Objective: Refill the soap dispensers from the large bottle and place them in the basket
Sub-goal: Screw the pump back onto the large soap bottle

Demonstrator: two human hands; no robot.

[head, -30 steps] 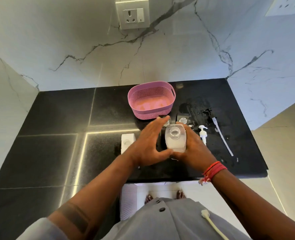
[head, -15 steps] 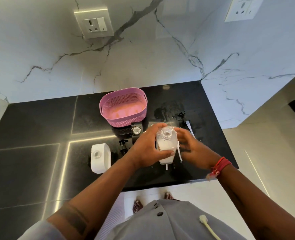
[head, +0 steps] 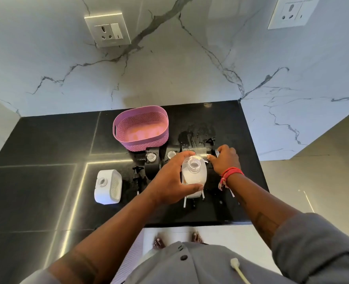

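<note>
1. No brand, label or writing is showing clearly enough to read on any container.
2. The left hand [head: 170,181] is gripping a clear dispenser bottle [head: 194,178] holding white liquid, fingers and thumb curling round its body above the black countertop [head: 46,160].
3. The clear dispenser bottle is standing upright, its long axis vertical and its open neck pointing up toward the camera.
4. The right hand [head: 224,159] is reaching just beyond that bottle toward the pump parts [head: 209,141] lying on a wet patch of counter; its fingers are curling down, and whether they are holding anything cannot be told.
5. A red thread bracelet [head: 231,173] is sitting on the right wrist.
6. A pink perforated basket [head: 141,130] is standing near the wall, behind the hands and apart from them.
7. Two black dispensers [head: 152,158] with clear open necks are sitting just in front of the basket, partly hidden by the left hand.
8. A white dispenser [head: 108,186] with an open neck is sitting to the left, well apart from the held bottle.
9. A black pump head [head: 137,177] is lying between the white dispenser and the left hand.
10. Two wall sockets [head: 108,29] are set in the marble wall.
</note>
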